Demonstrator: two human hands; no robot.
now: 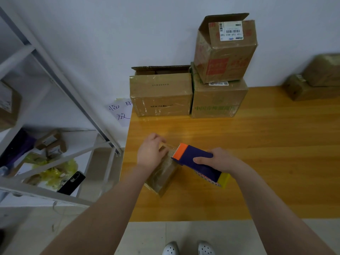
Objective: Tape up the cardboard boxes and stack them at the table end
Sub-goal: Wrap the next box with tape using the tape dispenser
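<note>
Both busy: clamping left grip [150,153] over small brown taped cardboard box [163,175] beneath it on wooden desk [257,162], squeezing purple plastic tape dispenser [195,161] in right grip [219,160]. Probably light, stiff, slick; better held across edges.

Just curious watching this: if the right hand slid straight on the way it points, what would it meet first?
Likely the small box, at the tip of the tape dispenser the right hand grips; the left hand lies just beyond. Depth is uncertain.
</note>
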